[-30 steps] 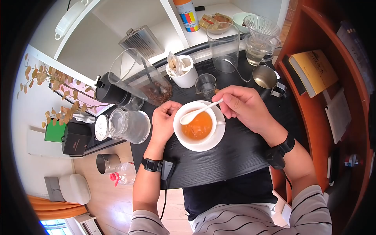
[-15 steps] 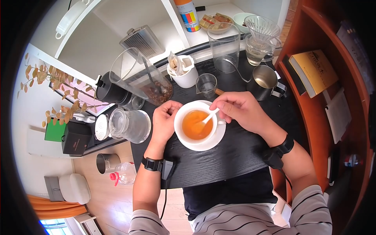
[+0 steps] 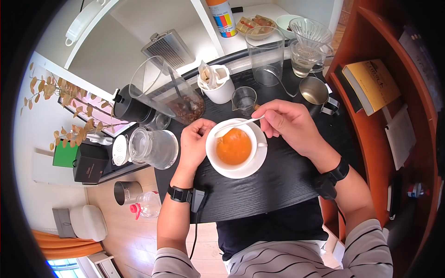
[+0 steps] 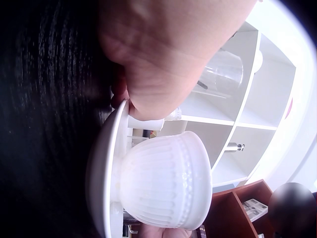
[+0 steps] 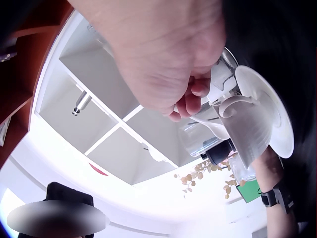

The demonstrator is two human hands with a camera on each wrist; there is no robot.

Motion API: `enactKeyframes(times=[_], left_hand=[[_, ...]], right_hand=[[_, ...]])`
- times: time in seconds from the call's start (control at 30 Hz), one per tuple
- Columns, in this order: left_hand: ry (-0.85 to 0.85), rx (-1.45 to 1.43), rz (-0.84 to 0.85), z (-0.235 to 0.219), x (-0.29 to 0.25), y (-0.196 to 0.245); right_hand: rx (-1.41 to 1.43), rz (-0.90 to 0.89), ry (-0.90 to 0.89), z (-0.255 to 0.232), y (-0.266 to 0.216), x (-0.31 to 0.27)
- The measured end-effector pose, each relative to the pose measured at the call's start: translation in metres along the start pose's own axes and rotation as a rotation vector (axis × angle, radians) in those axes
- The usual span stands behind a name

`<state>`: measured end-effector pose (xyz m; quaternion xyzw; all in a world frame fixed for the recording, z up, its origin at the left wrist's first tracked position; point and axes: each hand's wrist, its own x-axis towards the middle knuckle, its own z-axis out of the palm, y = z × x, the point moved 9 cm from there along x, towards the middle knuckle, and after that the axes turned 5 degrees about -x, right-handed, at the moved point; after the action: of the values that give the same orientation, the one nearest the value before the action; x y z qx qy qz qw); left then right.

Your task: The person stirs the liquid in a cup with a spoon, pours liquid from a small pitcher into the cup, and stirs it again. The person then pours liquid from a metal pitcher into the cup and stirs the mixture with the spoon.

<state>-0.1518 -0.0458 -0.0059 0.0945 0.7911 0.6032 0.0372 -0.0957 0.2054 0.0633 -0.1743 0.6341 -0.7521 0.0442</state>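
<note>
A white ribbed cup point(image 4: 158, 181) of orange-brown liquid point(image 3: 234, 147) stands on a white saucer point(image 3: 260, 163) on the black table. In the head view, my right hand point(image 3: 289, 125) pinches the handle end of a white spoon point(image 3: 238, 124). The spoon lies slantwise over the far side of the cup, its bowl above the liquid near the rim; the right wrist view shows the spoon point(image 5: 218, 130) beyond the cup's handle point(image 5: 233, 105). On the left, my left hand point(image 3: 193, 141) holds the saucer's edge, fingers curled at the rim.
Behind the cup stand a small glass pitcher point(image 3: 244, 101), a white mug with a drip bag point(image 3: 219, 90) and a tall glass container of beans point(image 3: 187, 107). A water jug point(image 3: 155, 149) is at the left, a metal cup point(image 3: 314, 92) at the right. A brown bookshelf point(image 3: 359, 153) flanks the table.
The spoon was over the cup, then dipped into the liquid, and is now raised again toward the cup's far rim. My right hand moved down and back up with it; my left hand stayed put.
</note>
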Motion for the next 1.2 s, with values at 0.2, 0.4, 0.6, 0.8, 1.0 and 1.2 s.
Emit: enactKeyframes(times=[0.2, 0.4, 0.6, 0.8, 1.0, 1.2], left_hand=[[0.007, -0.009, -0.011, 0.001, -0.001, 0.003], [0.004, -0.009, -0.006, 0.000, -0.001, 0.002], [0.004, -0.002, 0.004, 0.000, -0.001, 0.003], [0.002, 0.011, 0.006, 0.000, -0.001, 0.003], [0.003, -0.005, -0.013, 0.001, -0.001, 0.005], [0.013, 0.016, -0.007, 0.000, -0.001, 0.004]], right_hand=[[-0.174, -0.107, -0.021, 0.008, -0.003, -0.002], [-0.145, 0.047, -0.066, 0.008, 0.006, -0.002], [0.027, 0.139, -0.046, 0.005, 0.010, -0.001], [0.154, 0.047, 0.018, -0.004, 0.007, 0.001], [0.053, -0.059, 0.032, -0.006, -0.004, -0.001], [-0.184, -0.172, -0.017, 0.007, -0.011, -0.004]])
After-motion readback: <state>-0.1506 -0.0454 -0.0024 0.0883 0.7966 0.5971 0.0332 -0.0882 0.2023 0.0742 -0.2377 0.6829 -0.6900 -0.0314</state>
